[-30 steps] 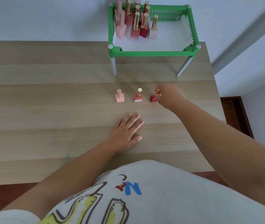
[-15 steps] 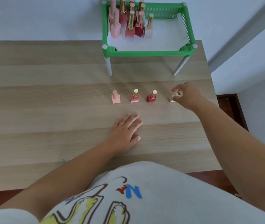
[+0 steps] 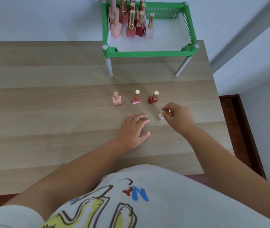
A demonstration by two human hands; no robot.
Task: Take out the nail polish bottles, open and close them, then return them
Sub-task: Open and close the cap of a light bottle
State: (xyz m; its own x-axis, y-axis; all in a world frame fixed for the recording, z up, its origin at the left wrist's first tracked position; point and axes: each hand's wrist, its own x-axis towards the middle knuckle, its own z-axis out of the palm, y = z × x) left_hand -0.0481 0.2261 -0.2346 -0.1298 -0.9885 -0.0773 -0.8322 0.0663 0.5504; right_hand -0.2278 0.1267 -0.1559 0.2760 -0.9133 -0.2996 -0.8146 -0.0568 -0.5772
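The pale bottle (image 3: 160, 116) is in the right hand (image 3: 177, 116), tilted, its pale base pointing down and left just above the desk (image 3: 48, 104); whether the base touches the wood cannot be told. The right fingers (image 3: 168, 108) are curled over its gold cap (image 3: 167, 111) and pinch it. Just to its left the left hand (image 3: 133, 129) lies on the desk, palm down, fingers loosely bent and close together, holding nothing. Behind the hands three more bottles stand upright in a row: a pink bottle (image 3: 117, 98), a gold-capped pink bottle (image 3: 136, 97) and a dark red bottle (image 3: 153, 97). Farther back a green rack (image 3: 147, 53) on pale legs holds a cluster of bottles (image 3: 131, 20) in its left part.
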